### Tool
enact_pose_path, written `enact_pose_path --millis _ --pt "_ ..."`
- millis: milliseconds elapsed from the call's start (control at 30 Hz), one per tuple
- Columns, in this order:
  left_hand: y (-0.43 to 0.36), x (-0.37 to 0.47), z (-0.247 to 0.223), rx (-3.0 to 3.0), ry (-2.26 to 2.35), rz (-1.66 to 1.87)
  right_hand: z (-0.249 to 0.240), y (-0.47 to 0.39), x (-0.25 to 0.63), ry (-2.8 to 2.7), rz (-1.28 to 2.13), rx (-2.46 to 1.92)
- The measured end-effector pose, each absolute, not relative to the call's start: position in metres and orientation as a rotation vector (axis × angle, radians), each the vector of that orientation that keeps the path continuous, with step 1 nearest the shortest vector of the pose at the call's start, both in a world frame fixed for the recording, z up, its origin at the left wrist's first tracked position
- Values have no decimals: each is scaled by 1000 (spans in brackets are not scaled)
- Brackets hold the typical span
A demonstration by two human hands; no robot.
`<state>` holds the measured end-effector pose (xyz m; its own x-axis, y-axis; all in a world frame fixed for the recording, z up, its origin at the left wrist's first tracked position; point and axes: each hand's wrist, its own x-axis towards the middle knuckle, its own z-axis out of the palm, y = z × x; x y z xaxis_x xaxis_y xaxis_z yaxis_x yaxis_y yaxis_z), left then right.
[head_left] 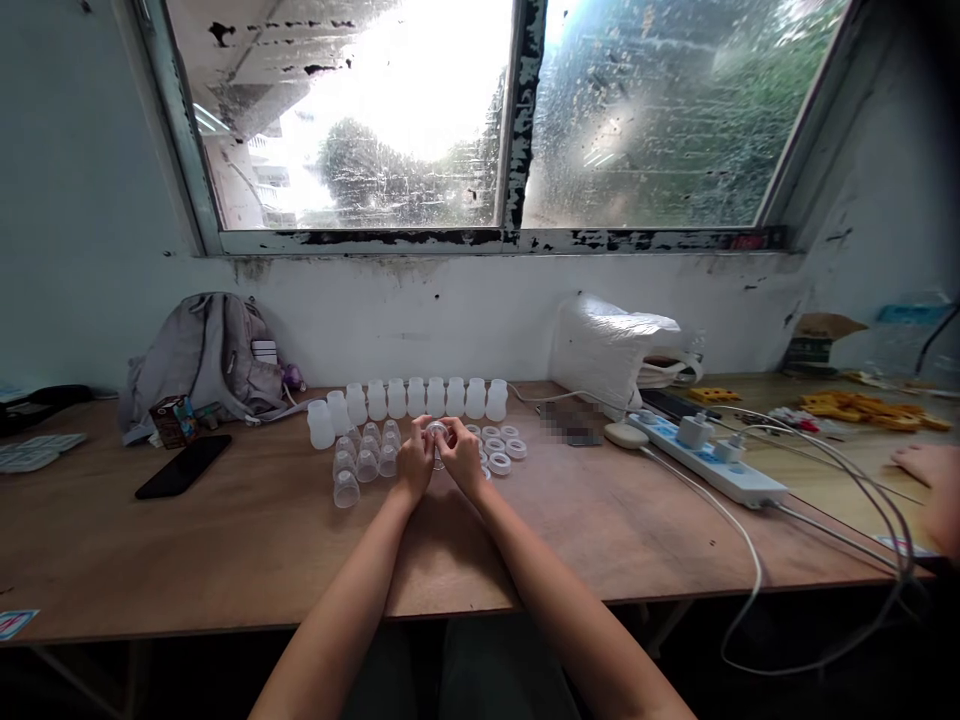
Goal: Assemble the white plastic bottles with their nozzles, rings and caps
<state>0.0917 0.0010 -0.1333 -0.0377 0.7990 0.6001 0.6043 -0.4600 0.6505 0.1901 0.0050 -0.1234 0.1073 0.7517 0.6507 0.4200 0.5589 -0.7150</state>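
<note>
While both of my hands meet over the middle of the bench, the small clear plastic piece [436, 432] sits pinched between them, raised just off the wood. My left hand [415, 462] is curled mostly closed around its near side, thumb and forefinger on it; my right hand [461, 458] is closed about as far, fingertips gripping the other side. Whether the piece is one part or two being pressed together, I cannot tell; it is too small here.

To do this well, I judge the grip wants to stay light and even, fingertips opposite each other, so the soft-looking part does not skew or pop free. I'd keep it low over the worn brown wooden table [247, 540], so a slip costs me nothing.

Just to the left of my hands lies a cluster of clear domed plastic caps [366, 455], close-packed and easy to knock with a wrist. Just to the right lie the white plastic rings [499, 447], flat on the wood. Behind both stands a row of frosted white plastic bottles [416, 397], upright, side by side.

Further out: a black phone [183, 466] lying flat to the left, a grey fabric backpack [206, 355] against the wall, a white power strip [709, 460] with trailing cables to the right, and another person's hand [922, 462] at the far right edge.
</note>
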Motion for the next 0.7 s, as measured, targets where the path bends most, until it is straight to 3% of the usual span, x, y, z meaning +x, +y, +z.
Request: enact_pose_path --millis 433,700 --pt "6 91 -131 1551 1129 1652 -121 13 194 -1357 805 -938" --pt "11 92 -127 1274 990 1489 -126 16 193 -1357 790 -967"
